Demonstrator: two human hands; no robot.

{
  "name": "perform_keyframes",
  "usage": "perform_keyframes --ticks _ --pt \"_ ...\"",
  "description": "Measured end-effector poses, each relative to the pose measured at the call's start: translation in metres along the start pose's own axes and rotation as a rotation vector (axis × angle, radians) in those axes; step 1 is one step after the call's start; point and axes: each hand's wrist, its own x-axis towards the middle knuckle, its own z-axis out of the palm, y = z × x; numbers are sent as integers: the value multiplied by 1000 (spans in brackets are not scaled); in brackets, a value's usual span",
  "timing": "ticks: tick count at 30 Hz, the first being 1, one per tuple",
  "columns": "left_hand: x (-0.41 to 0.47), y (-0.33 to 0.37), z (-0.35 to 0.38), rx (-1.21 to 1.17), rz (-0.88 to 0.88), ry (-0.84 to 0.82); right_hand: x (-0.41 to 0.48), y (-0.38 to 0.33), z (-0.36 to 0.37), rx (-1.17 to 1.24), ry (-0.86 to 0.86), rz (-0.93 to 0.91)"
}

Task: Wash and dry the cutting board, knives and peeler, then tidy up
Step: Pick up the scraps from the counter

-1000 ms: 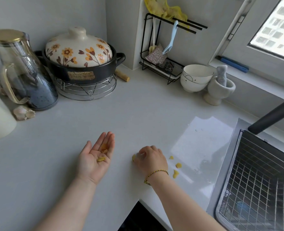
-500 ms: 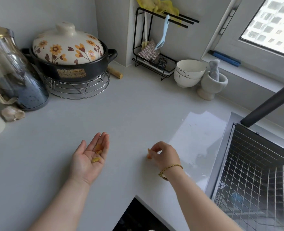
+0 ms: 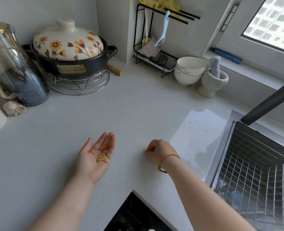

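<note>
fingers pinch scrap, loose scraps gone

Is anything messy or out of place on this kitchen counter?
Slightly: yellow scraps lie in the open left hand, the right hand pinches another scrap at the counter, and a wet patch glistens beside the sink. Nothing looks broken.

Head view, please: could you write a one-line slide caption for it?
Right hand pinches a yellow scrap at the countertop while the upturned left hand cradles more scraps.
</note>
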Motion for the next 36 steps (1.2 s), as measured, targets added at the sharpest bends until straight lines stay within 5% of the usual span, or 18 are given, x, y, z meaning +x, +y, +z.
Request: perform_keyframes --ticks 6,12,21,25,31,36 --pt "0 -18 9 -15 -1 79 -30 -28 9 345 254 -207" --pt "-3 -44 19 96 -108 43 -47 -46 18 193 149 -313" --pt "0 -54 20 61 -120 73 -51 -19 15 320 306 -293" --pt "-1 -62 17 108 -142 77 -54 -26 14 188 175 -346" --pt "2 -56 20 -1 -89 98 -54 -6 14 410 300 -221" --pt "-3 -44 26 -16 -93 47 -36 30 10 121 190 120"
